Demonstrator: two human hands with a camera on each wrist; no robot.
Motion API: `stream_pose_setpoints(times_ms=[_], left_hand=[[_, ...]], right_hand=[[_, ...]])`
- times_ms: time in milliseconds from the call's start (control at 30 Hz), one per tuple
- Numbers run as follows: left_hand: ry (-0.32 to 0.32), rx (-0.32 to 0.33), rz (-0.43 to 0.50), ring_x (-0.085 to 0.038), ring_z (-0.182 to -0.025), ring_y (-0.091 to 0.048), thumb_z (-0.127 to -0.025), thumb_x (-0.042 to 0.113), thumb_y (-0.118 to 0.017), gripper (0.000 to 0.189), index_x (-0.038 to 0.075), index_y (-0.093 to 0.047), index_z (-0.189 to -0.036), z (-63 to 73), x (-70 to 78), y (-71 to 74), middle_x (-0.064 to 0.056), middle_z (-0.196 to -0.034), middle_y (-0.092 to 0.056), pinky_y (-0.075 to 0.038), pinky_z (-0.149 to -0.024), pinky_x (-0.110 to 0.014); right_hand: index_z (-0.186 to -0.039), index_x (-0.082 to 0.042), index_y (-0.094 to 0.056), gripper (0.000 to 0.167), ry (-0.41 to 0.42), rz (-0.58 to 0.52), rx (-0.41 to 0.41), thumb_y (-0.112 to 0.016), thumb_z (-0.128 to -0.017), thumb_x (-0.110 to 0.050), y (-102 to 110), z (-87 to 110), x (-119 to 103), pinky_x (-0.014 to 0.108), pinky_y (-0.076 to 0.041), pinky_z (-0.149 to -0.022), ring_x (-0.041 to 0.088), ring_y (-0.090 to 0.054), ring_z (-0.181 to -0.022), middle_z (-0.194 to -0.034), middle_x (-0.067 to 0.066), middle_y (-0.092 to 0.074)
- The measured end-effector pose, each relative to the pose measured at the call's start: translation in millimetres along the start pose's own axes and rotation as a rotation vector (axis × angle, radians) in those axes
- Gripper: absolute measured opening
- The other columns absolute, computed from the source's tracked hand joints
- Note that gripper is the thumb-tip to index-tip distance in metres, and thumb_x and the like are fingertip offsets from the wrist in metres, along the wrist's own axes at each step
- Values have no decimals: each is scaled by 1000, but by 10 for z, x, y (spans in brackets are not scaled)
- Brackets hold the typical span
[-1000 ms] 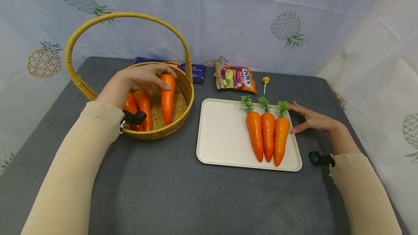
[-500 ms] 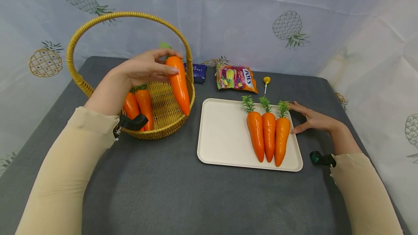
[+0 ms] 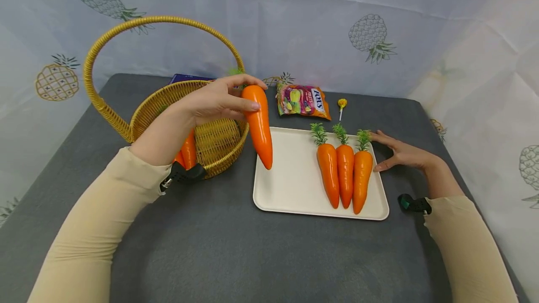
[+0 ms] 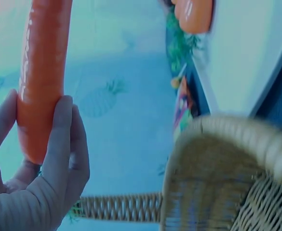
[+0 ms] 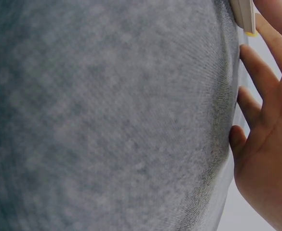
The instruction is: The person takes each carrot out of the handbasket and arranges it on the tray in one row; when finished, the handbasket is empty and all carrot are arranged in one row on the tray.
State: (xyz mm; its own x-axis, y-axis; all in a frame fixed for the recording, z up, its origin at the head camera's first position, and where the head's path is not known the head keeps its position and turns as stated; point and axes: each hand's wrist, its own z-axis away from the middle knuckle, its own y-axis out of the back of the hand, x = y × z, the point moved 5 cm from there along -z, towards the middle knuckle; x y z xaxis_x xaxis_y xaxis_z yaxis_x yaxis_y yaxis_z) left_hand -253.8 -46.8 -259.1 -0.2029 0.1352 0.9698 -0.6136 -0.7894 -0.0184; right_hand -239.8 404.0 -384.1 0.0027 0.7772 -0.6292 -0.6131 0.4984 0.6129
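Note:
My left hand (image 3: 223, 99) holds a carrot (image 3: 260, 130) by its thick end, tip pointing down, above the left edge of the cream tray (image 3: 282, 186). In the left wrist view, the thumb and fingers pinch that carrot (image 4: 44, 72) from both sides. Three carrots with green tops lie side by side on the tray's right half; the middle one (image 3: 345, 172) touches its neighbours. My right hand (image 3: 404, 153) rests at the tray's right edge, fingers spread. Inside the yellow wicker basket (image 3: 223, 165) more carrots (image 3: 189, 148) show, partly hidden by my left forearm.
Behind the tray lie a Fox's candy bag (image 3: 302, 101) and a yellow lollipop (image 3: 342, 104). A blue box (image 3: 189, 78) stands behind the basket, mostly hidden. The basket's tall handle (image 3: 168, 19) arches over my left arm. A patterned cloth hangs at the back.
My left hand has lifted the carrot out of the basket and carried it rightward, past the rim to over the tray's left edge. My right hand stays at the tray.

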Motion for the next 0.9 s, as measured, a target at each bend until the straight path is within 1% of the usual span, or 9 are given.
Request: stream_pose_setpoints(times_ms=[133, 300, 433, 633, 900], left_hand=[[6, -6, -25, -32, -116, -56, -95, 7, -60, 48, 16, -47, -140, -27, -7, -129, -16, -135, -46, -60, -85, -34], [-2, -22, -51, -32, -121, -54, -95, 6, -61, 48, 13, -47, -141, -106, -33, -287, -16, -137, -46, -59, -95, -45], [-6, -18, -50, -33, -121, -54, -95, 6, -62, 48, 14, -48, -140, -171, -71, -383, -17, -135, -46, -54, -100, -53], [7, 1, -16, -33, -123, -53, -95, 7, -63, 51, 15, -48, -142, -273, -138, -522, -18, -139, -44, -52, -103, -54], [22, 3, 17, -33, -121, -57, -94, 8, -66, 50, 14, -50, -141, -419, -248, -717, -16, -138, -47, -55, -100, -51]], right_hand=[[-159, -12, -15, 101, -2, -3, -1, -77, -80, -21, 3, -6, 5, 85, 3, -105, 55, 17, -148, -164, 22, 18], [-159, -12, -15, 101, -5, -1, 2, -77, -80, -21, 3, -11, 19, 85, 3, -105, 55, 16, -148, -164, 22, 18], [-160, -13, -14, 102, -2, 5, 3, -77, -80, -20, 1, -8, 30, 85, 2, -105, 55, 16, -148, -164, 22, 18], [-160, -13, -14, 102, 0, -2, 2, -78, -80, -19, 2, -7, 25, 85, 2, -105, 55, 17, -148, -164, 22, 19], [-160, -13, -13, 102, 1, 1, 0, -78, -80, -19, 0, -10, 20, 85, 2, -104, 55, 17, -148, -164, 22, 19]])
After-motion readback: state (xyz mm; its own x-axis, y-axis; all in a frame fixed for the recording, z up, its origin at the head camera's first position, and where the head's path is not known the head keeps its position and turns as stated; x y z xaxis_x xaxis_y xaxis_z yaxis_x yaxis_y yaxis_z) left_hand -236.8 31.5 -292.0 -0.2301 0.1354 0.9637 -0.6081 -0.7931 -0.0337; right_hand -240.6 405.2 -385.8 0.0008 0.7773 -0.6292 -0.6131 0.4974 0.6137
